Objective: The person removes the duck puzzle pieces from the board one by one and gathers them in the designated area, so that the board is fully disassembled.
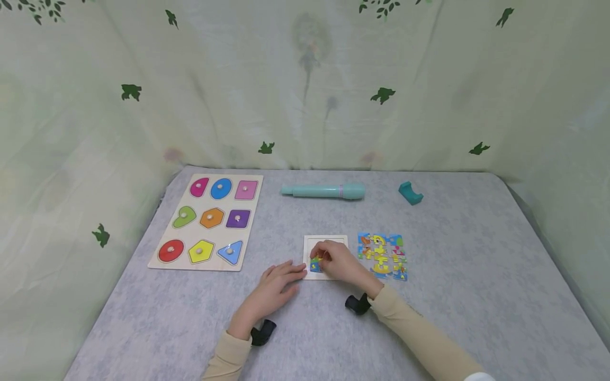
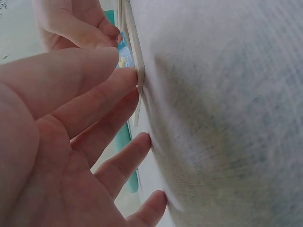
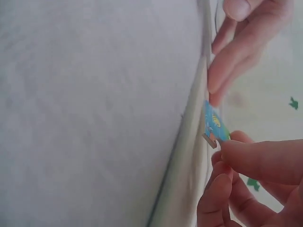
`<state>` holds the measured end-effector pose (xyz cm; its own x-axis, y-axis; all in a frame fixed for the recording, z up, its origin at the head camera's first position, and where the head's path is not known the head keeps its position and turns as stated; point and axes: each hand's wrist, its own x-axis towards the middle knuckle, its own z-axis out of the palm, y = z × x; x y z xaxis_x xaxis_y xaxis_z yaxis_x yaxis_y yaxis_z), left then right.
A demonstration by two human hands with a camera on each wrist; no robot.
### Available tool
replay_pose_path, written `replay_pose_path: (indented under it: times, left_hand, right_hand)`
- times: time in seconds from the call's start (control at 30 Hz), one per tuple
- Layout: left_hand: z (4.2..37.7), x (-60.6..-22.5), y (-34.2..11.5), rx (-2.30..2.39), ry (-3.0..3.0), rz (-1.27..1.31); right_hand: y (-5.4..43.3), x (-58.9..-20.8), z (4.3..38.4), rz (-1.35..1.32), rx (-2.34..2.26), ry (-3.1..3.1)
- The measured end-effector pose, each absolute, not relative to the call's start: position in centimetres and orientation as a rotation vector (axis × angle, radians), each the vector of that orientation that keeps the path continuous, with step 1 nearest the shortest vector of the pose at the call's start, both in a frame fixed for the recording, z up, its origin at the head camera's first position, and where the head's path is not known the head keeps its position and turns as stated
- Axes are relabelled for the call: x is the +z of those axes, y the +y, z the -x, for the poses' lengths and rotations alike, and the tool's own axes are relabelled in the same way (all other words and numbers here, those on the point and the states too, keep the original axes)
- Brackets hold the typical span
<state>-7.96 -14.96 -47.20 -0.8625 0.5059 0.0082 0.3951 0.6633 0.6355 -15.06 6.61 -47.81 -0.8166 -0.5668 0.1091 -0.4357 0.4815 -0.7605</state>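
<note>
My right hand (image 1: pixel 337 261) pinches a small blue jigsaw puzzle piece (image 3: pixel 214 122) between thumb and finger, over the left part of a white-rimmed puzzle frame (image 1: pixel 325 238). The piece looks tilted in the right wrist view. My left hand (image 1: pixel 275 286) lies with fingers extended, its fingertips touching the frame's left edge and the cloth beside it. Right of the frame, several blue and yellow jigsaw pieces (image 1: pixel 381 259) lie grouped together. The right hand hides part of the frame's inside.
A wooden peg board (image 1: pixel 216 233) with colourful knobbed shapes lies at the left. Behind the frame are a teal tube-shaped thing (image 1: pixel 324 191) and a small teal curved block (image 1: pixel 410 193). Grey cloth (image 1: pixel 467 296) covers the table, and a pale curtain (image 1: pixel 305 79) hangs around it.
</note>
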Motion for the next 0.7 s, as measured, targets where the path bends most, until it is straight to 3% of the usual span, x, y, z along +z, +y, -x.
replay_pose_path:
  times: [0.33,0.7]
  left_hand:
    - [7.9,-47.1,-14.9,0.987,2.711,-0.753]
    - [8.0,-47.3,-15.1,0.988,2.697,-0.749]
  right_hand:
    - [11.8,-47.0,15.5,0.571,-1.346,2.541]
    - [16.6,-47.8,14.8,0.509,-1.331,2.588]
